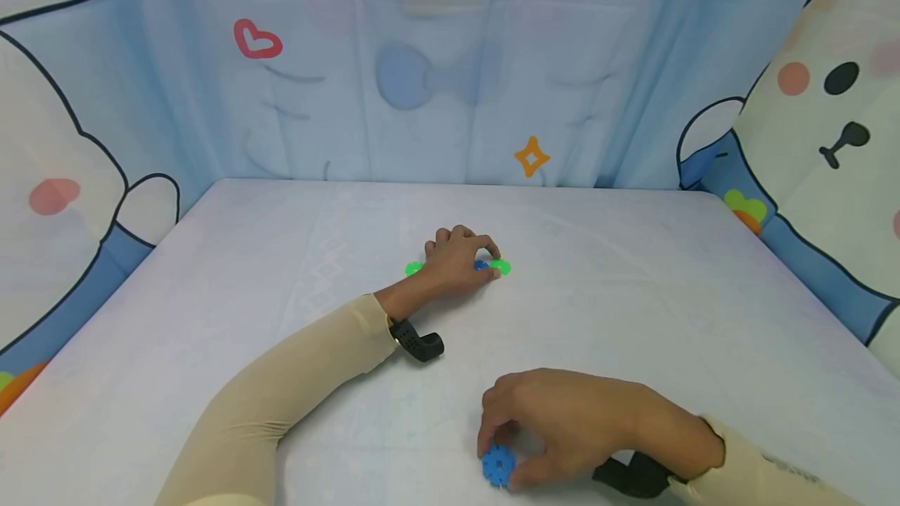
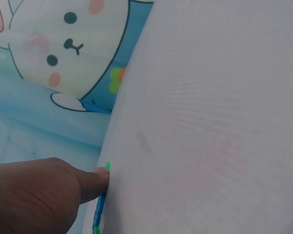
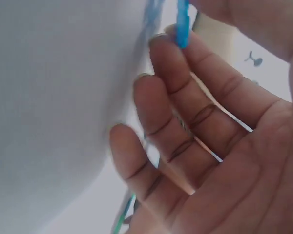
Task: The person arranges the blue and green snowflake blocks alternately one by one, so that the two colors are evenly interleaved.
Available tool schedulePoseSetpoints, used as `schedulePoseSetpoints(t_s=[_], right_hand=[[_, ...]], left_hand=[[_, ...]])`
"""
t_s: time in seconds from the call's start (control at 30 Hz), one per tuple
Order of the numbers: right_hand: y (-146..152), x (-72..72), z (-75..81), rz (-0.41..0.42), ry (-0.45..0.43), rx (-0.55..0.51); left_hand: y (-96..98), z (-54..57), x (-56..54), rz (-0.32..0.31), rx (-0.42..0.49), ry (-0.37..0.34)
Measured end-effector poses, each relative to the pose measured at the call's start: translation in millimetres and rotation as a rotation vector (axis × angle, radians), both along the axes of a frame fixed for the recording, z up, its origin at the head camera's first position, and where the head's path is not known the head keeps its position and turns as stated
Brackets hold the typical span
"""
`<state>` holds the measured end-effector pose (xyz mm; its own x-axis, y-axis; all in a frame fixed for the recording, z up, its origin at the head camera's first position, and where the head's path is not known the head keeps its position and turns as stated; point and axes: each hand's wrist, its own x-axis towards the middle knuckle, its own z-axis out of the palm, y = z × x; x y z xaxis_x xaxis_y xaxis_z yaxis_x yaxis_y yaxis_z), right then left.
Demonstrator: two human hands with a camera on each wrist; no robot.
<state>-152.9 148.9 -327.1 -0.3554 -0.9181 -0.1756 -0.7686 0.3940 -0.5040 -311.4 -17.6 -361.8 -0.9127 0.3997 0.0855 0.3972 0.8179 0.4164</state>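
Observation:
Far out on the table, my left hand (image 1: 455, 264) has its thumb and index finger at a green disc (image 1: 501, 265), pinching its edge. A blue disc (image 1: 481, 265) adjoins it, and another green disc (image 1: 413, 268) shows on the other side of the hand, whose back hides the middle. From the left wrist, the blue and green pieces form a thin row (image 2: 100, 209) seen edge-on beside the thumb. Close to me, my right hand (image 1: 562, 420) pinches a blue notched disc (image 1: 498, 465) between thumb and index finger, its other fingers loosely bent (image 3: 158, 105).
A pale cloth covers the table (image 1: 633, 318). Light blue curtains (image 1: 450, 100) with cartoon animals rise behind its far edge and along both sides. A black strap (image 1: 419, 342) is on my left wrist, and a black wrist mount (image 1: 636, 475) on my right.

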Motion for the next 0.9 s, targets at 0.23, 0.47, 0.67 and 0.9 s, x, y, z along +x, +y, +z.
schedulePoseSetpoints(t_s=[0.23, 0.47, 0.67, 0.9], right_hand=[[19, -39.9, 24.3, -0.161, 0.021, -0.136], [37, -109.6, 29.0, -0.392, 0.205, -0.193], [44, -163.4, 9.3, -0.536, 0.246, -0.139], [52, -178.7, -9.0, -0.665, 0.238, -0.032]], left_hand=[[-6.7, -0.5, -1.7, 0.020, -0.009, 0.013], [-8.6, -2.3, -5.2, 0.038, -0.020, 0.019], [-7.1, -7.2, -7.2, 0.057, -0.043, 0.013], [-0.8, -13.3, -4.0, 0.027, -0.029, 0.014]])
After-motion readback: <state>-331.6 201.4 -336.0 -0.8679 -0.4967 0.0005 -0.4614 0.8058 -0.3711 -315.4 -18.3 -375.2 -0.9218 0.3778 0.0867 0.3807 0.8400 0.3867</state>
